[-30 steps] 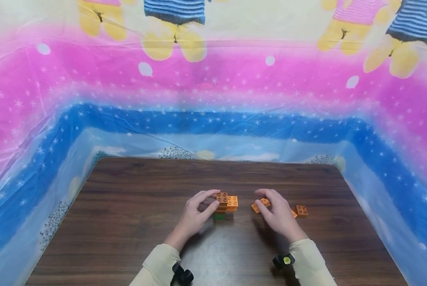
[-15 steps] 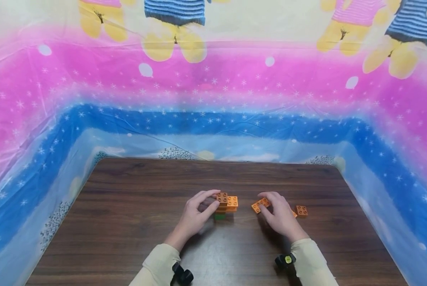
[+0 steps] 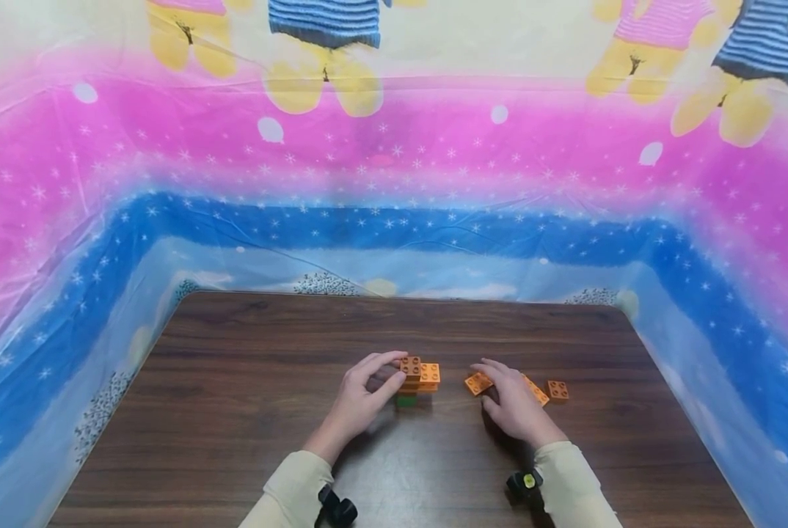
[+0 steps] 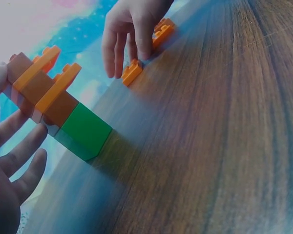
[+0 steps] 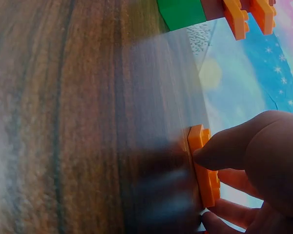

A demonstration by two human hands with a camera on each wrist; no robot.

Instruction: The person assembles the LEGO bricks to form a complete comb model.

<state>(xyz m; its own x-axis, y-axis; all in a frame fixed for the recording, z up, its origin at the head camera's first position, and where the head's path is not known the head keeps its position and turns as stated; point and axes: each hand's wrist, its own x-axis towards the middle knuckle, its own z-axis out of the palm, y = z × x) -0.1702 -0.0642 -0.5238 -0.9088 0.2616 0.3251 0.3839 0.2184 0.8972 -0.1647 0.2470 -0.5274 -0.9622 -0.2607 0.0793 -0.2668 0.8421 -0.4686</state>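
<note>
In the head view my left hand [image 3: 365, 390] pinches the top brown brick [image 3: 410, 368] of an upright stack between thumb and index finger. The stack rises from a green block [image 4: 85, 130], with brown bricks and two orange plates [image 4: 57, 87] jutting from one side. My right hand [image 3: 513, 400] is over a flat orange brick [image 3: 478, 383] lying on the table. In the right wrist view the thumb overlaps the side of this orange brick [image 5: 205, 175], with the other fingers beyond it. The left wrist view has the right fingers hanging fairly straight, spread from the thumb.
Behind the right hand lies another flat orange brick [image 3: 535, 389]. A small brown-orange brick [image 3: 557, 390] sits farther right. The dark wooden table [image 3: 268, 337] is enclosed by a printed blue and pink cloth [image 3: 394, 169]. Both wrists wear black cameras.
The right thumb has shifted down and right, and the index finger now covers the far end of the orange brick. More of the second orange brick shows. The left hand stays put.
</note>
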